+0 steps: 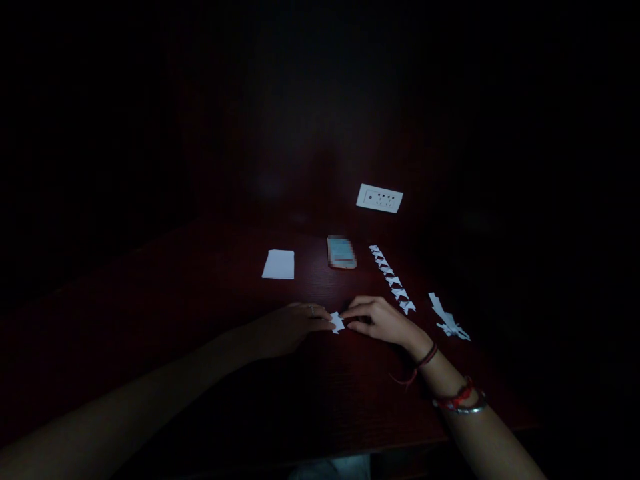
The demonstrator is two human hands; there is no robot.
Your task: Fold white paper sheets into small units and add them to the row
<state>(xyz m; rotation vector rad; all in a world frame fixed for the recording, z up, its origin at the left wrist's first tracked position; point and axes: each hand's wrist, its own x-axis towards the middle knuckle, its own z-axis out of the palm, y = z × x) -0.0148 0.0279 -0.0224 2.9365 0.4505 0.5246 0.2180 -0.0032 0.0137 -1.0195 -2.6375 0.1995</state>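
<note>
A small folded piece of white paper (pixel 337 323) lies on the dark red table between my two hands, its edges pointed and uneven. From the left, my left hand (pixel 293 327), with a ring on one finger, grips the paper between thumb and fingertips. On the other side, the fingertips of my right hand (pixel 380 320) pinch its right edge. Cords and a silver bangle circle the right wrist. To the right of this hand runs a slanting row of several small folded white paper pieces (pixel 391 277).
A square white paper stack (pixel 279 265) lies at the back left. Near it is a phone-like object (pixel 341 252) with a blurred screen. Loose paper strips (pixel 449 320) sit at the right. A white socket panel (pixel 380 198) is on the back wall. The surroundings are very dark.
</note>
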